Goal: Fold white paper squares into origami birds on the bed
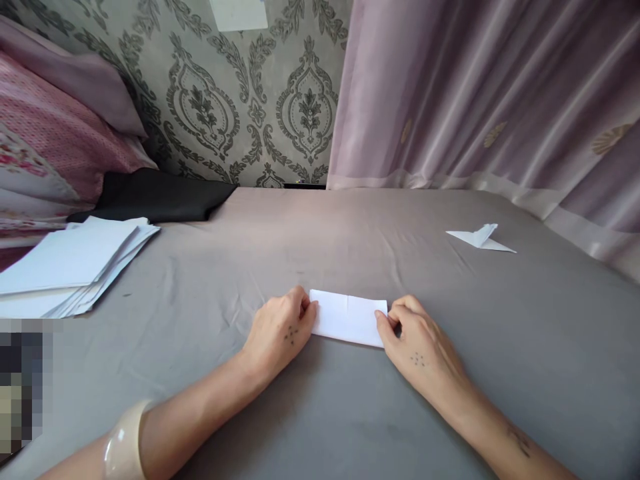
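Observation:
A folded sheet of white paper [349,320], now a narrow rectangle with a short crease at the middle of its far edge, is held between my two hands just above or on the grey sheet; I cannot tell if it touches. My left hand [285,323] pinches its left end between thumb and curled fingers. At the right end, my right hand [414,337] grips it the same way, thumb on top. The fingers beneath the paper are partly hidden.
On the grey bedsheet [320,413], a folded paper figure [481,238] with pointed ends lies at the right. A stack of white paper [75,260] is at the left, before a black cloth [160,193]. Purple curtains [430,93] hang at the back right.

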`<act>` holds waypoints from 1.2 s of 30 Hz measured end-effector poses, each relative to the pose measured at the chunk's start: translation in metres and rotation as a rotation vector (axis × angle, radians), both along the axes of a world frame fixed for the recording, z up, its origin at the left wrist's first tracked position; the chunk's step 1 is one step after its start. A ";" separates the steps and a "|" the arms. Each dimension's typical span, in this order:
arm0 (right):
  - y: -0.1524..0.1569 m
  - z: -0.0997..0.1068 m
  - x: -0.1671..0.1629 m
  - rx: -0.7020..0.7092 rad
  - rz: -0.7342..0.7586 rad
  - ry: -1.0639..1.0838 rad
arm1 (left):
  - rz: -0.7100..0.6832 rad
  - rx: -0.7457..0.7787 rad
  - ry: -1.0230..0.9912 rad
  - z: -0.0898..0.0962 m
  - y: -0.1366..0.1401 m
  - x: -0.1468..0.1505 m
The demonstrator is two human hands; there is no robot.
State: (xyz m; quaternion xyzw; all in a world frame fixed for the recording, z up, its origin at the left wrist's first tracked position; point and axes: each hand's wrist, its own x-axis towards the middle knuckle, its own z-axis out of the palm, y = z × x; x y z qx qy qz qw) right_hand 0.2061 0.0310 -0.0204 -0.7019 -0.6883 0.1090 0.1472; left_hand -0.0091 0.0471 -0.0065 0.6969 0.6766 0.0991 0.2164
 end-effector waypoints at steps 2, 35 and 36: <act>0.000 0.000 0.000 -0.002 -0.002 -0.008 | 0.004 -0.010 -0.004 0.000 0.000 0.000; -0.008 0.010 0.002 0.229 0.574 -0.029 | -0.018 0.132 0.036 -0.006 -0.006 0.001; -0.010 0.012 0.002 0.226 0.582 -0.041 | -0.054 0.180 0.029 -0.007 -0.006 0.001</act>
